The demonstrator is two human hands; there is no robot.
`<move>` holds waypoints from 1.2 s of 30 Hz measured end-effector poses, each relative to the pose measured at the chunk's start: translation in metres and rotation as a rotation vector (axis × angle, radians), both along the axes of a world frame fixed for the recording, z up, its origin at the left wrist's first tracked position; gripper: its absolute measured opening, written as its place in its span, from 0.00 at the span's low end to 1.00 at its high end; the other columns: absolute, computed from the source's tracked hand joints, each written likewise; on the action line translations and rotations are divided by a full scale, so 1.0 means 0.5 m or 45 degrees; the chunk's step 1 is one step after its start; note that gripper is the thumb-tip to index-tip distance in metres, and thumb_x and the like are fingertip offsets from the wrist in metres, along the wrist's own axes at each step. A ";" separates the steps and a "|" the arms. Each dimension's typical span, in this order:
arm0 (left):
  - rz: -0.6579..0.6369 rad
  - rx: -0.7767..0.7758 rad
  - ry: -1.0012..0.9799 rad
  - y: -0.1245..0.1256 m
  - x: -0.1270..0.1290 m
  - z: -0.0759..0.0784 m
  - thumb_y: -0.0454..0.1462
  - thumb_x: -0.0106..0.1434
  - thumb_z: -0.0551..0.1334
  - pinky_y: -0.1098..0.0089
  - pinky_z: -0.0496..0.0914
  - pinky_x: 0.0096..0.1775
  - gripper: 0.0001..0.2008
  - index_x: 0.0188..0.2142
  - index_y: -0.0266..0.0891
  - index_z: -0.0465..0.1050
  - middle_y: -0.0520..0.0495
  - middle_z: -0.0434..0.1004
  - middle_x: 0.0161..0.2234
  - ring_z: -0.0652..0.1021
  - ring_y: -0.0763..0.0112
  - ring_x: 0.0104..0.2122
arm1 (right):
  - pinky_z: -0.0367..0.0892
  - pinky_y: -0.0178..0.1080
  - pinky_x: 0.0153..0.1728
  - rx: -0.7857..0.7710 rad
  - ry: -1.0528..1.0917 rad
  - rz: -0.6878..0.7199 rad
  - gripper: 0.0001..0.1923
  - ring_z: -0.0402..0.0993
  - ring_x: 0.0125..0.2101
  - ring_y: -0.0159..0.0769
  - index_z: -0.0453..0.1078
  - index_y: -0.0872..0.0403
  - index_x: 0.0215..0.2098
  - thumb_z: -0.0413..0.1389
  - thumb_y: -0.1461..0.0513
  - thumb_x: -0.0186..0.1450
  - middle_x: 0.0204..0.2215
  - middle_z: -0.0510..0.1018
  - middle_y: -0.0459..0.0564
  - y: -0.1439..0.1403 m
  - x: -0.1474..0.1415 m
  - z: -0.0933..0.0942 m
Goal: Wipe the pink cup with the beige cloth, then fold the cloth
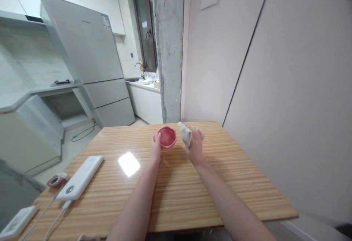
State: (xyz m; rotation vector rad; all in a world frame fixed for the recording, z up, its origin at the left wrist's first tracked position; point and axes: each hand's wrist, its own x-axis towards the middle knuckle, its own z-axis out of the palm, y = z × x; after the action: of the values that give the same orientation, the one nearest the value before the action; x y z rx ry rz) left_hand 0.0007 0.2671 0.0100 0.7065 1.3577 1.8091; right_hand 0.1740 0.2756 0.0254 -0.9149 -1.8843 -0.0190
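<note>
Head view: both forearms reach forward over the light striped wooden counter [176,197], towards its far edge by the wall.
Left hand: the left hand [155,146] is closed on the near-left rim of the small pink round bowl [167,137], the thumb on the rim and the other fingers hidden behind it.
Bowl position: it is tilted, its opening turned towards the camera, so the inside is easy to see; whether its bottom touches the counter I cannot tell.
Bowl content: the inside looks the same pink all over and nothing is seen lying in it.
Right hand: the right hand [195,144] is closed around a crumpled off-white cloth [186,133], and one corner of it sticks up and to the left.
Cloth and bowl: the cloth is just beside the right side of the bowl; whether they touch I cannot tell. Held like this, the bowl seems steadied by one hand while the cloth is ready at its side.
Other things: a white flat power bank [81,177] with a cable lies at the near left of the counter, well apart from the hands, with a small red and grey round device [57,181] next to it.
Background: a tall silver fridge [90,58] stands behind on the left.
</note>
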 end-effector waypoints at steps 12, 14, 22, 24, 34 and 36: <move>0.131 0.026 -0.213 -0.014 0.031 0.009 0.48 0.60 0.60 0.66 0.73 0.37 0.17 0.43 0.40 0.63 0.45 0.73 0.40 0.77 0.68 0.36 | 0.58 0.43 0.58 -0.347 -0.211 0.498 0.30 0.63 0.56 0.40 0.63 0.55 0.57 0.50 0.71 0.56 0.58 0.66 0.54 -0.029 -0.066 -0.009; 0.157 0.072 -0.146 -0.018 0.038 0.011 0.48 0.59 0.61 0.68 0.72 0.39 0.18 0.43 0.41 0.63 0.46 0.74 0.40 0.77 0.69 0.37 | 0.59 0.44 0.57 -0.348 -0.140 0.549 0.28 0.63 0.54 0.40 0.63 0.56 0.55 0.50 0.71 0.55 0.54 0.68 0.56 -0.037 -0.080 -0.013; -0.573 0.150 -0.310 -0.028 0.059 0.039 0.58 0.57 0.56 0.62 0.72 0.42 0.29 0.42 0.35 0.72 0.38 0.78 0.40 0.78 0.59 0.41 | 0.63 0.42 0.40 -0.212 0.009 0.294 0.05 0.64 0.36 0.41 0.68 0.54 0.32 0.50 0.63 0.59 0.30 0.70 0.50 0.006 -0.007 0.006; -0.634 0.011 -0.318 -0.028 0.056 0.038 0.52 0.56 0.61 0.63 0.73 0.39 0.24 0.42 0.35 0.72 0.39 0.79 0.38 0.79 0.59 0.38 | 0.62 0.42 0.40 -0.177 -0.109 0.286 0.04 0.63 0.35 0.41 0.67 0.53 0.27 0.52 0.62 0.58 0.27 0.69 0.49 0.014 0.009 0.011; 0.010 0.197 -0.221 -0.017 0.045 0.019 0.41 0.57 0.63 0.73 0.72 0.37 0.22 0.49 0.43 0.60 0.48 0.74 0.42 0.77 0.74 0.35 | 0.62 0.43 0.50 -0.384 -0.099 0.314 0.25 0.66 0.48 0.43 0.63 0.55 0.53 0.50 0.67 0.56 0.48 0.70 0.56 -0.044 -0.088 -0.009; -0.070 0.157 -0.230 -0.015 0.047 0.020 0.47 0.58 0.61 0.70 0.73 0.36 0.22 0.48 0.41 0.61 0.46 0.75 0.40 0.78 0.70 0.36 | 0.64 0.42 0.47 -0.386 -0.096 0.274 0.20 0.68 0.44 0.42 0.66 0.55 0.48 0.51 0.66 0.57 0.43 0.72 0.54 -0.033 -0.067 -0.004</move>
State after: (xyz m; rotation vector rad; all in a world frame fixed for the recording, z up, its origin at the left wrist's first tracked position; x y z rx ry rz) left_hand 0.0242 0.2594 0.0200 0.6216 1.1072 1.8761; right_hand 0.1405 0.2591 0.0234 -0.9162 -2.0827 0.3762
